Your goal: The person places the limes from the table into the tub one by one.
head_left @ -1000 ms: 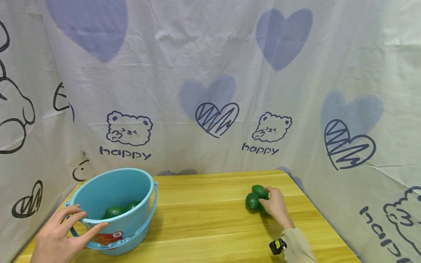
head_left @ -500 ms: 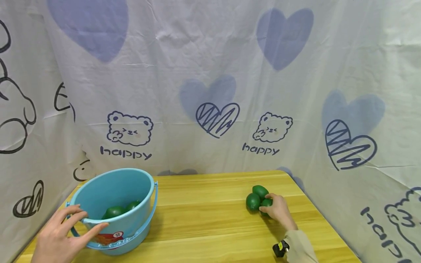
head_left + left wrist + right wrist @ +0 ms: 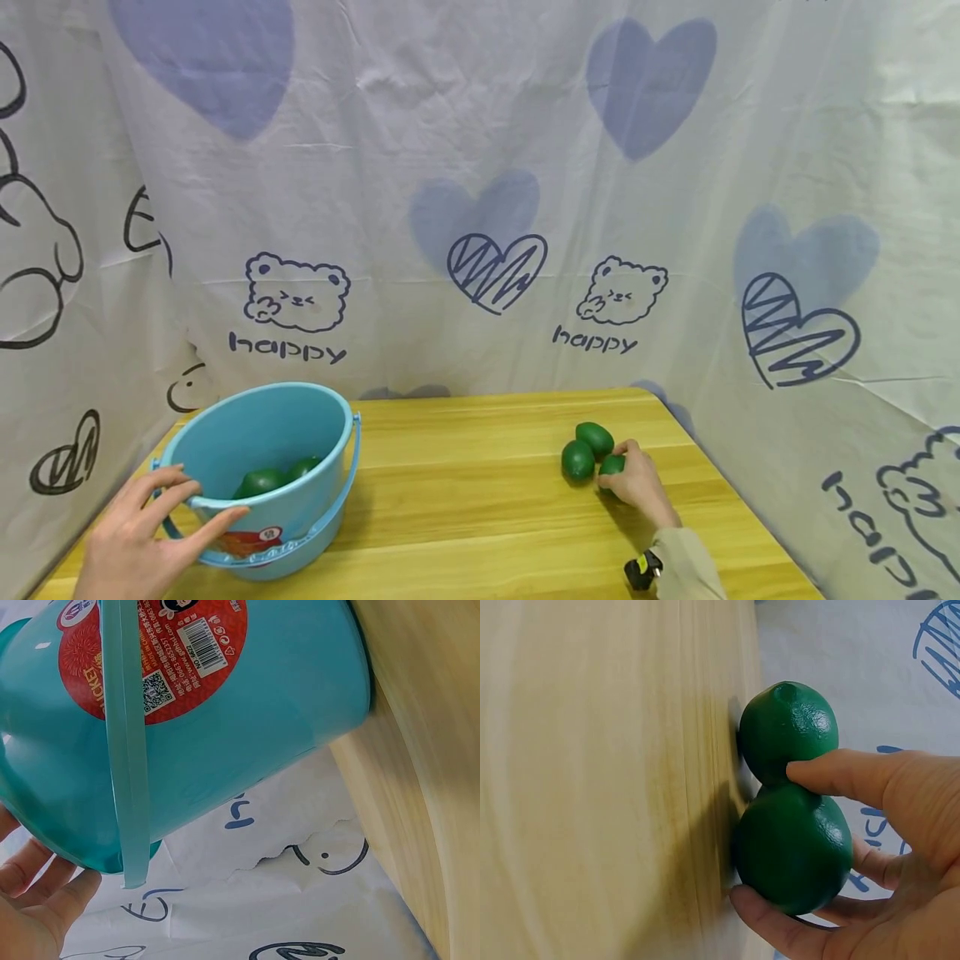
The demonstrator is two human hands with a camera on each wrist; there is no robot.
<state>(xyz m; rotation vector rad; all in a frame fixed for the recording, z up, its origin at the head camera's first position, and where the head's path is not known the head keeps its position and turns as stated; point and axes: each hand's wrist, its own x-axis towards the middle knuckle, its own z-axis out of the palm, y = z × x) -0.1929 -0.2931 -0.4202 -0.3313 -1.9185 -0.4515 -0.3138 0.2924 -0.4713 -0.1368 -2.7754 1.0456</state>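
Observation:
On the left, my left hand (image 3: 142,529) holds the near rim of a light blue bucket (image 3: 258,400), fingers over the edge and thumb outside. The left wrist view shows the bucket's outer wall (image 3: 225,757) with fingertips at its rim. Green limes (image 3: 260,483) lie inside the bucket. At the right of the table, my right hand (image 3: 642,486) grips a lime (image 3: 791,851) between thumb and fingers, low at the tabletop. Two other limes sit close by: one just left (image 3: 577,460) and one behind (image 3: 595,438).
The wooden table (image 3: 465,483) spans the space between the bucket and the limes. A blue carry handle (image 3: 347,483) hangs down the bucket's side. White cloth (image 3: 390,275) printed with hearts and bears stands behind and at both sides of the table.
My right hand has shifted slightly right and nearer, and its fingers now hold the right-hand lime, drawn a little away from the other two. The left hand and bucket have stayed put.

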